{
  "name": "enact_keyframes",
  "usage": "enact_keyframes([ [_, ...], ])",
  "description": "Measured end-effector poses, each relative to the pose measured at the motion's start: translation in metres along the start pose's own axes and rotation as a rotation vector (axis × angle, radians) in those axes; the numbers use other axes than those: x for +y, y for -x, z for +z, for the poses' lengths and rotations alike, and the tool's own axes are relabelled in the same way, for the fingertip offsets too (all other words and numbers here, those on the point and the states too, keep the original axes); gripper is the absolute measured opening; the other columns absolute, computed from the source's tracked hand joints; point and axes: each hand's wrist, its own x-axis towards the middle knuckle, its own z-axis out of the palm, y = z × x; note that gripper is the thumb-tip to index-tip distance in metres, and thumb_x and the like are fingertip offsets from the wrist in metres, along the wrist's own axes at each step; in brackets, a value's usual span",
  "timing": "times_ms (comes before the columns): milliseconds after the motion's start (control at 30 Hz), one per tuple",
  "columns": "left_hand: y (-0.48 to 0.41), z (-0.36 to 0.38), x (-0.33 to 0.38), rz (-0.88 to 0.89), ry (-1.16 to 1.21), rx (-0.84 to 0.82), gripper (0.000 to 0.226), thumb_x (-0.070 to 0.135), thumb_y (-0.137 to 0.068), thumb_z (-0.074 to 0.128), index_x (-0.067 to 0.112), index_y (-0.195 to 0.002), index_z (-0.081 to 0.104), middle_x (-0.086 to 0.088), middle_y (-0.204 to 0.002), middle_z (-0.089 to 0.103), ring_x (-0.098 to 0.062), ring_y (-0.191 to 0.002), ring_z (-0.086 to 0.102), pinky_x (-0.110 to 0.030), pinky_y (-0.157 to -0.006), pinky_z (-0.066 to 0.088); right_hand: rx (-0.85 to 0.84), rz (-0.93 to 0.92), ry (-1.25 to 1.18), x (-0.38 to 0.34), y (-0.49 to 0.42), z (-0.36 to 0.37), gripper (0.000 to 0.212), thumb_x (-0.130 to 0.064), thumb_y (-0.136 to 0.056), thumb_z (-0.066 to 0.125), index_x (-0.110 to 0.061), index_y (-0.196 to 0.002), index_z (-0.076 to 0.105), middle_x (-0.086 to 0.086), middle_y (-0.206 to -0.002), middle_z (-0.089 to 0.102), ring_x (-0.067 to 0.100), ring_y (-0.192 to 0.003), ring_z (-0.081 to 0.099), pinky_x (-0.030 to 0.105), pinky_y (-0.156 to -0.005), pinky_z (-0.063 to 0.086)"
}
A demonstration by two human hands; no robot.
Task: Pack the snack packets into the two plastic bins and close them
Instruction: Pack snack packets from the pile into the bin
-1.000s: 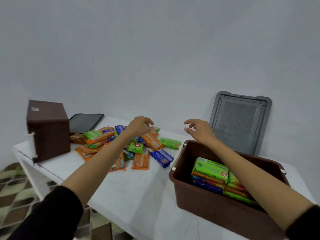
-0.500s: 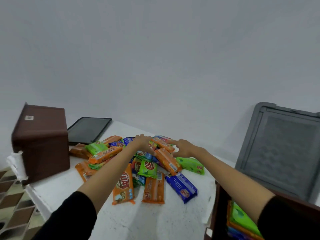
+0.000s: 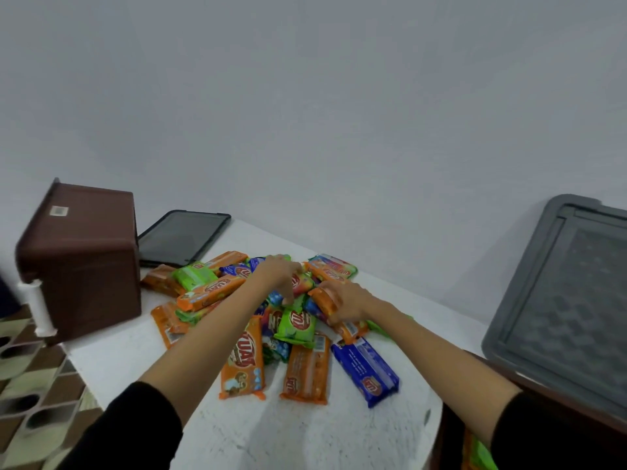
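On the table [image 3: 305,435], snack packets [image 3: 295,323] in left grip [image 3: 280,278] and right grip [image 3: 346,305].

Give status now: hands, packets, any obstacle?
Left hand on packet pile, grip unclear. Right hand grips orange packet. Right bin open, lid off. Nothing blocking.

A black long-sleeved top is worn: the left sleeve [image 3: 129,432] at the near left and the right sleeve [image 3: 543,435] at the near right each end in a plain edge by the elbow; both forearms, the left hand [image 3: 278,276] and the right hand [image 3: 346,301] are bare
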Motion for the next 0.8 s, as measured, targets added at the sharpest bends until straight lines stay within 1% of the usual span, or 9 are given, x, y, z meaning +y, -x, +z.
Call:
enact_keyframes([
  [100,0.000,0.009,0.003,-0.022,0.036,0.091,0.071,0.031,-0.074,0.074,0.018,-0.135,0.039,-0.012,-0.132,0.048,-0.030,-0.121,0.046,-0.041,-0.097,0.045,0.021,0.024,-0.042,0.003,0.000,-0.002,0.073,-0.026,-0.073,0.074,-0.028,-0.135,0.037,0.010,-0.134,0.048,0.027,-0.119,0.048,0.035,-0.094,0.042],
  [133,0.001,0.011,0.003,-0.022,0.056,0.127,0.069,0.032,-0.074,0.074,0.019,-0.133,0.042,-0.010,-0.130,0.051,-0.028,-0.119,0.049,-0.039,-0.093,0.047,0.015,0.031,-0.046,0.004,0.001,-0.003,0.073,-0.026,-0.073,0.075,-0.028,-0.135,0.038,0.010,-0.134,0.048,0.027,-0.119,0.048,0.035,-0.094,0.042],
  [233,0.007,0.011,-0.002,-0.018,0.109,0.210,0.066,0.035,-0.072,0.073,0.025,-0.132,0.048,-0.002,-0.126,0.056,-0.021,-0.114,0.053,-0.030,-0.080,0.044,0.063,0.082,-0.078,0.009,0.007,-0.011,0.078,-0.023,-0.069,0.078,-0.030,-0.136,0.039,0.011,-0.134,0.047,0.029,-0.120,0.048,0.037,-0.097,0.043],
  [333,0.015,0.006,-0.006,-0.037,0.168,0.243,0.064,0.037,-0.070,0.073,0.029,-0.129,0.051,0.000,-0.124,0.059,-0.020,-0.113,0.053,-0.030,-0.080,0.044,0.210,0.117,-0.081,0.022,0.022,-0.033,0.078,-0.023,-0.065,0.079,-0.032,-0.133,0.043,0.013,-0.125,0.050,0.030,-0.112,0.051,0.036,-0.088,0.046],
  [433,0.026,-0.012,0.004,-0.007,0.196,0.250,0.065,0.036,-0.068,0.075,0.031,-0.128,0.052,0.001,-0.123,0.060,-0.020,-0.113,0.054,-0.032,-0.083,0.045,0.273,0.102,-0.068,0.038,0.049,-0.070,0.075,-0.021,-0.064,0.078,-0.032,-0.130,0.046,0.012,-0.124,0.052,0.028,-0.111,0.050,0.033,-0.083,0.044],
  [567,0.038,-0.043,0.039,0.133,0.292,0.241,0.066,0.036,-0.067,0.078,0.034,-0.128,0.052,-0.001,-0.125,0.059,-0.021,-0.112,0.054,-0.031,-0.084,0.044,0.299,0.101,-0.095,0.058,0.107,-0.118,0.072,-0.019,-0.069,0.078,-0.029,-0.132,0.046,0.006,-0.130,0.051,0.023,-0.116,0.048,0.033,-0.089,0.042],
  [667,0.050,-0.063,0.082,0.303,0.326,0.254,0.066,0.034,-0.068,0.078,0.036,-0.128,0.051,-0.002,-0.126,0.058,-0.021,-0.110,0.055,-0.031,-0.086,0.044,0.292,0.131,-0.079,0.075,0.162,-0.138,0.071,-0.019,-0.071,0.077,-0.033,-0.132,0.045,0.002,-0.122,0.050,0.017,-0.106,0.047,0.028,-0.083,0.038],
  [733,0.066,-0.073,0.114,0.436,0.307,0.253,0.069,0.037,-0.065,0.080,0.036,-0.128,0.050,-0.002,-0.125,0.059,-0.019,-0.102,0.056,-0.030,-0.086,0.045,0.270,0.148,-0.058,0.084,0.202,-0.143,0.071,-0.019,-0.071,0.076,-0.036,-0.131,0.044,-0.001,-0.117,0.048,0.016,-0.102,0.047,0.027,-0.082,0.038],
  [800,0.088,-0.076,0.143,0.564,0.298,0.234,0.076,0.046,-0.055,0.077,0.038,-0.126,0.051,0.000,-0.122,0.060,-0.015,-0.091,0.056,-0.030,-0.085,0.047,0.243,0.160,-0.069,0.093,0.240,-0.140,0.071,-0.016,-0.071,0.076,-0.036,-0.131,0.045,-0.001,-0.117,0.049,0.015,-0.101,0.048,0.027,-0.082,0.038],
])
